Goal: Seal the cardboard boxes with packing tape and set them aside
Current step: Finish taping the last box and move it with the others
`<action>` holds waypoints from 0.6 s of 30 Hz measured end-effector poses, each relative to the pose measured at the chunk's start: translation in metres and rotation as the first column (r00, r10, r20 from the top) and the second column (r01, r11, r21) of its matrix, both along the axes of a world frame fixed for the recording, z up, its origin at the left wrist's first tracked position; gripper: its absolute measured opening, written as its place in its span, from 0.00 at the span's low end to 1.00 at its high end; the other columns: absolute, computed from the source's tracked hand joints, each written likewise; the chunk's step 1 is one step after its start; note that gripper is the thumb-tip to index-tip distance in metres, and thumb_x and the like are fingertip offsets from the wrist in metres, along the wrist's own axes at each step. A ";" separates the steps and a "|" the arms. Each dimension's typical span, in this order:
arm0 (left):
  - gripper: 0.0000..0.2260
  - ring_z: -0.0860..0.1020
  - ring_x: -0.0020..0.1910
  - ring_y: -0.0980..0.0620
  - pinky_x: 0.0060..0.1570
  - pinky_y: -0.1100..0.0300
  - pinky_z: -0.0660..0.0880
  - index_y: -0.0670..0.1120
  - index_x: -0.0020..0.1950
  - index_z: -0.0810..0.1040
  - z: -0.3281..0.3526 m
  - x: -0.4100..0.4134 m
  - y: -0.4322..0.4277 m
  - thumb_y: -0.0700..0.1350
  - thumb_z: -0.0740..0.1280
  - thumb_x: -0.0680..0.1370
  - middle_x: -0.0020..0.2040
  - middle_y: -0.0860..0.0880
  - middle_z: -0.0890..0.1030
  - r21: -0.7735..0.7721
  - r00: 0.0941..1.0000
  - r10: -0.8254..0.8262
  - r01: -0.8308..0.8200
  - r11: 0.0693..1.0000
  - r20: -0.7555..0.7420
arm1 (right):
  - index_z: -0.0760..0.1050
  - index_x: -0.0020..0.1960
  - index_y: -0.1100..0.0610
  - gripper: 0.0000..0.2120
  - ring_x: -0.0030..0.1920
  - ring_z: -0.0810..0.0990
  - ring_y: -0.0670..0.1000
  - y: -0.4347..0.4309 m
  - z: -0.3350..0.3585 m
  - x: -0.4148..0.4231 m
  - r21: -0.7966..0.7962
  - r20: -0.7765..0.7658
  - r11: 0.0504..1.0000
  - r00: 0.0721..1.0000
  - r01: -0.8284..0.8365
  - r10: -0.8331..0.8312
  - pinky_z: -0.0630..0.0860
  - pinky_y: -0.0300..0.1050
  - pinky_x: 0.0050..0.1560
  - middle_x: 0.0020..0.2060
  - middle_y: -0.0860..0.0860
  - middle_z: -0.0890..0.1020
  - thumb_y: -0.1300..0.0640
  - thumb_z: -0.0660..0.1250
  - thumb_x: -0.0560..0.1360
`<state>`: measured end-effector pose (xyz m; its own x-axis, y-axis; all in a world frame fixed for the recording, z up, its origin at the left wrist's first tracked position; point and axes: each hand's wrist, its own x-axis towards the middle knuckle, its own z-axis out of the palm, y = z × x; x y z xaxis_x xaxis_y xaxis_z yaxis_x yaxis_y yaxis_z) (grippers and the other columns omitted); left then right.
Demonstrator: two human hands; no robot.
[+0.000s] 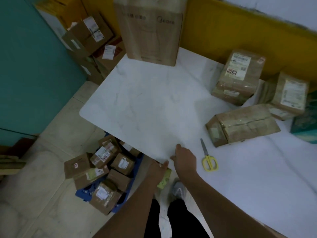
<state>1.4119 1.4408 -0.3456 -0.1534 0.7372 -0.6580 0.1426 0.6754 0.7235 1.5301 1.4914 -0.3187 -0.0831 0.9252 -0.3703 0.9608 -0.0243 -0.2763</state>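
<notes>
One flat taped box lies just beyond the scissors; we judge it light, stiff, tape-slick: grip its long edges. Right hand loose-fingered, empty; left hand fingers: cannot tell.

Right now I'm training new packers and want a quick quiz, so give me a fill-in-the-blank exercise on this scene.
The scissors have ___ handles.
The floor boxes sit in a ___ bin.
The right hand rests ___ of the scissors.
Missing: yellow; blue; left.
</notes>
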 end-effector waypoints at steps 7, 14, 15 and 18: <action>0.23 0.77 0.59 0.40 0.62 0.49 0.72 0.37 0.66 0.73 0.012 0.006 0.010 0.53 0.66 0.79 0.60 0.37 0.79 -0.209 0.990 -0.092 0.068 0.976 -0.111 | 0.76 0.45 0.56 0.17 0.39 0.79 0.53 -0.004 -0.003 0.014 0.262 0.032 0.942 0.977 -0.212 0.211 0.73 0.45 0.30 0.43 0.52 0.77 0.66 0.77 0.60; 0.34 0.69 0.69 0.44 0.71 0.53 0.65 0.39 0.76 0.61 0.008 0.006 0.018 0.58 0.66 0.78 0.73 0.42 0.68 -0.315 0.993 -0.057 0.022 0.949 -0.101 | 0.47 0.80 0.55 0.36 0.79 0.48 0.50 -0.083 -0.028 0.043 0.112 -0.053 0.906 0.907 -0.409 0.417 0.51 0.46 0.78 0.80 0.49 0.50 0.51 0.60 0.78; 0.36 0.70 0.69 0.44 0.70 0.54 0.66 0.37 0.76 0.59 0.012 0.004 0.019 0.60 0.64 0.78 0.73 0.41 0.68 -0.373 0.983 -0.104 0.041 0.927 -0.150 | 0.49 0.80 0.55 0.36 0.79 0.51 0.50 -0.082 -0.025 0.040 0.091 -0.064 0.914 0.913 -0.396 0.403 0.54 0.45 0.77 0.79 0.49 0.53 0.52 0.61 0.77; 0.39 0.70 0.67 0.39 0.66 0.51 0.69 0.34 0.75 0.55 0.035 0.001 0.034 0.60 0.63 0.77 0.70 0.37 0.68 -0.434 0.928 -0.047 -0.127 0.892 -0.369 | 0.66 0.75 0.57 0.30 0.72 0.69 0.55 -0.066 -0.012 0.030 0.053 -0.110 0.919 0.912 -0.391 0.395 0.72 0.47 0.67 0.75 0.51 0.67 0.58 0.66 0.73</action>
<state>1.4134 1.4744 -0.3102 -0.4659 0.3689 -0.8043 0.2990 0.9211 0.2492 1.5600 1.4255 -0.3302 -0.4828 0.8191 -0.3099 0.8524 0.3584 -0.3808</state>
